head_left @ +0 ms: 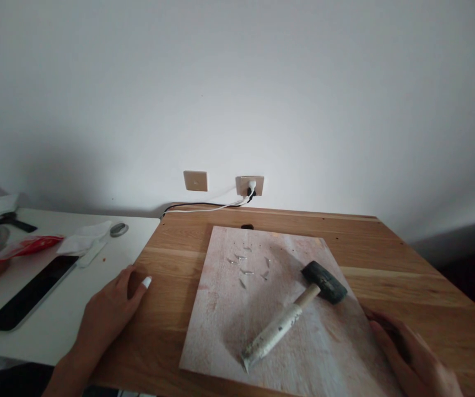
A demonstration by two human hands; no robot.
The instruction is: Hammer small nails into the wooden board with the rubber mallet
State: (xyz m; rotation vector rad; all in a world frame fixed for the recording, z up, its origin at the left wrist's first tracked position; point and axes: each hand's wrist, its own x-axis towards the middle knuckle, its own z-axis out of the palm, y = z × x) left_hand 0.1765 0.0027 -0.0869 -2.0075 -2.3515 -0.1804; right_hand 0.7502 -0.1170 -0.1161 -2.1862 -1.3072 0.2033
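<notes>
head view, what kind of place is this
Probably a home room used as a makeshift workbench: a rubber mallet and small nails lie on a board, with wall sockets behind.

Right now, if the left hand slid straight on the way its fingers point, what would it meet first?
Probably the pale board's left edge: the left hand lies flat on the wooden table, fingers aimed up-right toward it.

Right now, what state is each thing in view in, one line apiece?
Left hand: flat on the wooden table, holding nothing.
Right hand: resting at the board's right edge, holding nothing.
Board: lying flat on the table.
Mallet: lying on the board, untouched.
Nails: loose, scattered on the board.
Plug: seated in the wall socket.
Tablet: screen dark.
</notes>
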